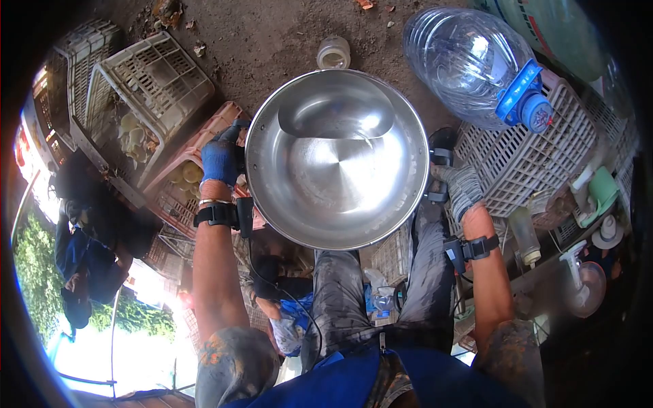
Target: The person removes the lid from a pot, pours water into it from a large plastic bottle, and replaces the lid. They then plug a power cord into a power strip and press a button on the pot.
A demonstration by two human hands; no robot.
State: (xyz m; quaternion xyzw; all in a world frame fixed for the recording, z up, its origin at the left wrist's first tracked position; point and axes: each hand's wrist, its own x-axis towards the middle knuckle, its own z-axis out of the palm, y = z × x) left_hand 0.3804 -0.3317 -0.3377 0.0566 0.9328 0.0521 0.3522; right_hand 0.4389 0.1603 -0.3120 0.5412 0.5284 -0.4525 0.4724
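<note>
Round pan (pixel 337 183) opens toward camera, gripped crosswise by left hand (pixel 221 160) and right hand (pixel 461 187).

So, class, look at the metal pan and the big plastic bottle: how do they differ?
The metal pan is silvery and opaque; the plastic bottle is clear.
The pan is round and wide open; the bottle is longer, narrowing to a blue cap.
The pan is held between left hand and right hand; neither holds the bottle.
Both look shiny.
</note>
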